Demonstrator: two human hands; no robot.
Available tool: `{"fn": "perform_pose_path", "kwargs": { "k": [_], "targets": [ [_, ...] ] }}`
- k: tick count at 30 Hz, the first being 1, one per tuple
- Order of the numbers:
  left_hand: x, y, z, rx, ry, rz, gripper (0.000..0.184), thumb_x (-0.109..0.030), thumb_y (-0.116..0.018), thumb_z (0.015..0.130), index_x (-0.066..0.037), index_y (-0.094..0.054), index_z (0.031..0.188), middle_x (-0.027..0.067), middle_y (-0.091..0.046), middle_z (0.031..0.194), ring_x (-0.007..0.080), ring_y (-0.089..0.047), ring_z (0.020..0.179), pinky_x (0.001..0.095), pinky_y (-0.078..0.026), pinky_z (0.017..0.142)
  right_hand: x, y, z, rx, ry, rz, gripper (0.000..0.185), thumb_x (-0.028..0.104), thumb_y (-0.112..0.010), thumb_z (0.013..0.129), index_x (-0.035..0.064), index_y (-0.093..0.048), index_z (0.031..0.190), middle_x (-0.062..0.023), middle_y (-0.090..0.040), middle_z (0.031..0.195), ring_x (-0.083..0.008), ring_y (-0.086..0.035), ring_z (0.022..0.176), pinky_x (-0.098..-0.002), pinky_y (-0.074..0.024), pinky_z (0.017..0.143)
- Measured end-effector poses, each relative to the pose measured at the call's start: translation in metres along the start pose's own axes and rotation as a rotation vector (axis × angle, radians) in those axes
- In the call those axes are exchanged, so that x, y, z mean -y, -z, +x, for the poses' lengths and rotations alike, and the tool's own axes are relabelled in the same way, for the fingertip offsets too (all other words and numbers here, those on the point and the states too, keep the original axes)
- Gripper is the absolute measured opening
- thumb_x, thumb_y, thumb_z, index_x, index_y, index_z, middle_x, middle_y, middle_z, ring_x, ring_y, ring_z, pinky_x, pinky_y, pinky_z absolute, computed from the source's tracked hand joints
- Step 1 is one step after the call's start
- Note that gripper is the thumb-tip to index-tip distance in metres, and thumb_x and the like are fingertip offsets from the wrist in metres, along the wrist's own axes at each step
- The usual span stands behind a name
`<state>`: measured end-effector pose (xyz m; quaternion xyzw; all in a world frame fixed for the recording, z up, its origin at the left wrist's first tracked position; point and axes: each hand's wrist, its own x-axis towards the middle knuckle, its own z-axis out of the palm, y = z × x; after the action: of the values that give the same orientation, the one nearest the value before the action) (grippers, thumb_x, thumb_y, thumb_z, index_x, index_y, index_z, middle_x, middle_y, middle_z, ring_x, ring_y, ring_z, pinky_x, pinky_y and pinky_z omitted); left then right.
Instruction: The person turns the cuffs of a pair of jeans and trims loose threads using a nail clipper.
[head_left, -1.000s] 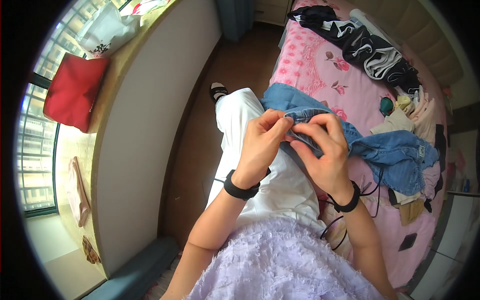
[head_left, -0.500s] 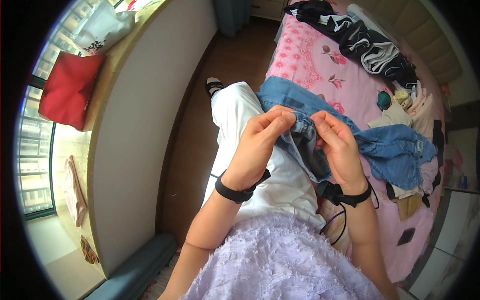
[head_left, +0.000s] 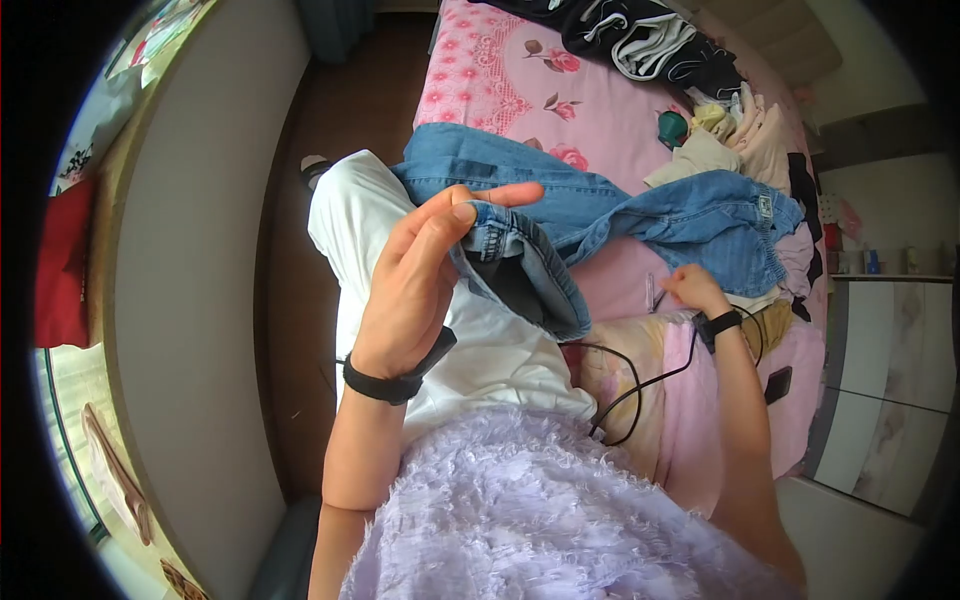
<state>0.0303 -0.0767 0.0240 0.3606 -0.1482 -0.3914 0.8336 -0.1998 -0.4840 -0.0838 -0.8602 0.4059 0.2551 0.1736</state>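
My left hand pinches the hem of a blue denim leg between thumb and bent fingers, one finger stretched out to the right. The hem opening faces me and shows a dark inside. The rest of the denim garment runs over my white-trousered knee and onto the bed. My right hand is out over the bed, well away from the hem, its fingers loosely bent and slightly apart. Beside its fingertips lies a small, slim, pale tool, whose kind I cannot make out.
Dark clothes and a pile of light garments lie on the pink bed. A black cable loops from my right wrist. A small dark flat object rests on the bed. On the left, a sill holds a red bag.
My right hand has let go of the denim hem and moved right, beside the small pale tool. My left hand keeps its pinch on the hem. The view has shifted to the right.
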Motion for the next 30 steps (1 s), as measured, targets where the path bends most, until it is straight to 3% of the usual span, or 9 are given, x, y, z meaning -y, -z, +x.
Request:
{"fn": "perform_pose_path", "kwargs": {
  "k": [4, 10, 11, 15, 18, 19, 23, 25, 30],
  "targets": [
    [0.008, 0.008, 0.002, 0.022, -0.035, 0.030, 0.030, -0.029, -0.048, 0.104, -0.002, -0.060, 0.100, 0.0122, -0.067, 0.114, 0.0183, -0.062, 0.105, 0.0346, -0.045, 0.098, -0.003, -0.015, 0.009, 0.147, -0.249, 0.086, 0.040, 0.037, -0.080, 0.081, -0.0002, -0.065, 0.076, -0.0088, -0.067, 0.065, -0.0173, -0.063, 0.054, -0.0329, -0.0499, 0.052],
    [0.010, 0.008, 0.001, 0.015, -0.013, 0.108, 0.031, -0.031, -0.049, 0.105, -0.002, -0.061, 0.101, 0.0077, -0.065, 0.104, 0.0155, -0.059, 0.101, 0.0308, -0.043, 0.094, 0.007, -0.034, 0.028, -0.027, 0.100, 0.088, 0.039, 0.037, -0.079, 0.079, 0.0020, -0.063, 0.078, -0.0113, -0.065, 0.061, -0.0191, -0.064, 0.053, -0.0335, -0.0493, 0.055],
    [0.010, 0.008, 0.000, -0.002, 0.026, 0.101, 0.032, -0.032, -0.050, 0.105, -0.003, -0.062, 0.103, 0.0058, -0.065, 0.103, 0.0138, -0.058, 0.100, 0.0293, -0.042, 0.094, 0.010, -0.031, 0.034, 0.043, 0.022, 0.031, 0.043, 0.035, -0.080, 0.076, -0.0005, -0.063, 0.093, -0.0174, -0.070, 0.075, -0.0270, -0.070, 0.068, -0.0376, -0.0536, 0.065],
    [0.007, 0.006, -0.003, 0.005, 0.043, 0.040, 0.030, -0.034, -0.052, 0.105, -0.006, -0.063, 0.104, 0.0029, -0.065, 0.101, 0.0111, -0.058, 0.098, 0.0290, -0.042, 0.092, 0.026, -0.033, 0.035, -0.067, -0.009, -0.053, 0.063, 0.033, -0.080, 0.068, -0.0058, -0.056, 0.112, -0.0279, -0.069, 0.108, -0.0425, -0.065, 0.107, -0.0447, -0.0517, 0.091],
    [0.004, 0.008, -0.005, -0.012, 0.086, 0.001, 0.030, -0.034, -0.053, 0.104, -0.006, -0.062, 0.104, 0.0028, -0.065, 0.101, 0.0111, -0.058, 0.098, 0.0290, -0.042, 0.092, 0.066, -0.016, 0.002, -0.164, 0.127, -0.069, 0.066, 0.034, -0.080, 0.068, -0.0055, -0.055, 0.114, -0.0279, -0.069, 0.107, -0.0438, -0.066, 0.105, -0.0447, -0.0521, 0.090],
    [0.004, 0.008, -0.005, -0.015, 0.085, -0.008, 0.030, -0.034, -0.053, 0.104, -0.006, -0.062, 0.103, 0.0029, -0.065, 0.100, 0.0113, -0.058, 0.098, 0.0290, -0.043, 0.091, 0.091, -0.003, -0.019, -0.157, 0.154, -0.036, 0.059, 0.026, -0.079, 0.073, -0.0064, -0.055, 0.116, -0.0238, -0.070, 0.100, -0.0347, -0.070, 0.097, -0.0400, -0.0540, 0.085],
    [0.009, 0.008, -0.002, -0.014, 0.095, -0.040, 0.031, -0.035, -0.052, 0.104, -0.006, -0.061, 0.099, 0.0035, -0.064, 0.100, 0.0122, -0.059, 0.096, 0.0293, -0.043, 0.090, 0.154, 0.040, -0.082, 0.039, 0.580, 0.864, 0.046, 0.005, -0.069, 0.086, -0.0045, -0.053, 0.128, -0.0132, -0.062, 0.120, -0.0132, -0.063, 0.102, -0.0295, -0.0532, 0.087],
    [0.009, 0.006, -0.001, 0.003, 0.101, -0.033, 0.031, -0.036, -0.053, 0.104, -0.006, -0.060, 0.097, 0.0039, -0.064, 0.099, 0.0127, -0.059, 0.095, 0.0294, -0.044, 0.090, 0.188, 0.060, -0.113, 0.065, 0.719, 1.082, 0.054, 0.012, -0.070, 0.090, -0.0036, -0.049, 0.136, -0.0142, -0.056, 0.132, -0.0183, -0.061, 0.112, -0.0315, -0.0519, 0.094],
    [0.006, 0.004, -0.006, 0.026, 0.118, -0.017, 0.033, -0.038, -0.054, 0.102, -0.006, -0.060, 0.097, 0.0049, -0.063, 0.097, 0.0133, -0.059, 0.093, 0.0294, -0.044, 0.089, 0.231, 0.070, -0.134, 0.079, 0.913, 1.299, 0.065, 0.026, -0.070, 0.094, -0.0059, -0.041, 0.142, -0.0171, -0.057, 0.128, -0.0236, -0.061, 0.117, -0.0344, -0.0524, 0.098]
  ]
}}
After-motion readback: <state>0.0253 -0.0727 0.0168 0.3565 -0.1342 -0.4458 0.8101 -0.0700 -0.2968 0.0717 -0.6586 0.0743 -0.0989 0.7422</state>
